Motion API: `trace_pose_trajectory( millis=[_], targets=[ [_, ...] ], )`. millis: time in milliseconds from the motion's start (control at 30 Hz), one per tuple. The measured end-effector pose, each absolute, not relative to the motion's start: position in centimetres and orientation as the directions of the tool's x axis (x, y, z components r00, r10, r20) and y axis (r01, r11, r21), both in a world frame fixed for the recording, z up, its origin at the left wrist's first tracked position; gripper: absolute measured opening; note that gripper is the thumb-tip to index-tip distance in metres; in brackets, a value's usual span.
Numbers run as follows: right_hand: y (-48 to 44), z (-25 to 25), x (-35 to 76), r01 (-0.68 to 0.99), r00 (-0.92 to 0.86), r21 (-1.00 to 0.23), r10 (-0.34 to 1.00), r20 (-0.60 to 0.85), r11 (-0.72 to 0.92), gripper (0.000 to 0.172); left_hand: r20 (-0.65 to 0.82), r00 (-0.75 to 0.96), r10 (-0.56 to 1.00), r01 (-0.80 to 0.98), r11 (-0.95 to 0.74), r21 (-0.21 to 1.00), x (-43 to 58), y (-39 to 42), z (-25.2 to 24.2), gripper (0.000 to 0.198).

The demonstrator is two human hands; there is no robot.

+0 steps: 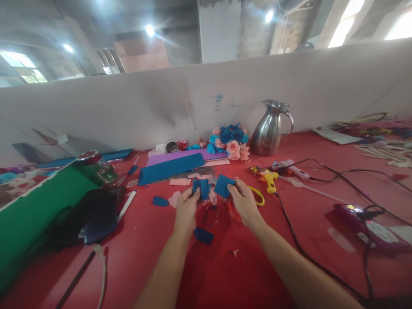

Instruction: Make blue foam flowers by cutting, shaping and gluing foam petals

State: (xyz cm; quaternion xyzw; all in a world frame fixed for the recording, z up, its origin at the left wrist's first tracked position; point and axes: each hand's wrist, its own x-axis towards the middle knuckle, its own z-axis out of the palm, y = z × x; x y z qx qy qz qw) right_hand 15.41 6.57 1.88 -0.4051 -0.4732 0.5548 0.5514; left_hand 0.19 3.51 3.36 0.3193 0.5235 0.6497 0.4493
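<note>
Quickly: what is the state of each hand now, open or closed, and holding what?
Left hand: closed, holding a blue piece.
Right hand: closed, holding a second blue piece.

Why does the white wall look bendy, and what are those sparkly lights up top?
Head view: wide lens bows the white wall; ceiling lamps flare into streaks; the jug glints; the left hand and right hand pinching blue pieces look soft.

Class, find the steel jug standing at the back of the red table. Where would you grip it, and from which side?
Grip the steel jug by its looped handle, coming from the right: the jug stands upright, the handle juts out to that side, and paper flowers crowd its left.
</note>
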Motion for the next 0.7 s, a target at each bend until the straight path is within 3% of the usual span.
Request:
trace_pose_trajectory(
  millis=[100,233,333,533,700],
  targets=[
    [6.0,3.0,15.4,-0.289,-0.121,-0.957,0.991,0.054,0.017,0.02,-0.047,-0.424,0.904,-0.237,-0.061,0.97,0.3,3.5,3.5,0.026],
    [5.4,3.9,15.5,-0.382,-0.307,-0.92,0.951,0.037,-0.087,0.024,-0.068,-0.327,0.943,-0.303,-0.036,0.952,0.9,3.4,3.7,0.03],
    [5.5,3.6,15.4,-0.315,-0.393,-0.945,0.918,0.052,-0.081,0.027,-0.041,-0.232,0.972,-0.3,-0.031,0.954,1.5,3.1,3.9,0.028],
    [6.4,2.1,15.5,-0.092,-0.187,-0.985,0.969,0.159,0.144,0.019,-0.082,-0.183,0.98,-0.318,0.02,0.948,1.7,3.0,4.2,0.024],
    [6.6,2.7,16.1,-0.256,-0.057,-0.966,0.997,0.05,0.034,0.022,-0.101,-0.207,0.973,-0.358,0.02,0.933,1.4,3.0,4.3,0.026]
  ],
)
